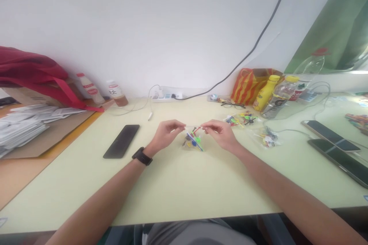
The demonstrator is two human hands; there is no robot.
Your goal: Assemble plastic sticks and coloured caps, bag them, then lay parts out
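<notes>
Between my two hands hangs a small clear plastic bag (192, 143) with colourful plastic pieces inside, blue, green, red and yellow among them. My left hand (168, 134) pinches the bag's upper left corner, and a black watch sits on that wrist. At the upper right corner, my right hand (221, 134) pinches the bag between thumb and fingers. Whether the bag's bottom rests on the table cannot be made out. Right of my right hand lie more coloured pieces in a clear bag (241, 119) and another clear bag of pieces (268, 138).
A black phone (121, 141) lies left of my hands. Two more phones (332, 136) lie at the right. Along the wall stand bottles (266, 92), a striped bag (244, 86), glasses (232, 105) and a power strip (165, 97). Stacked papers (25, 126) occupy the left.
</notes>
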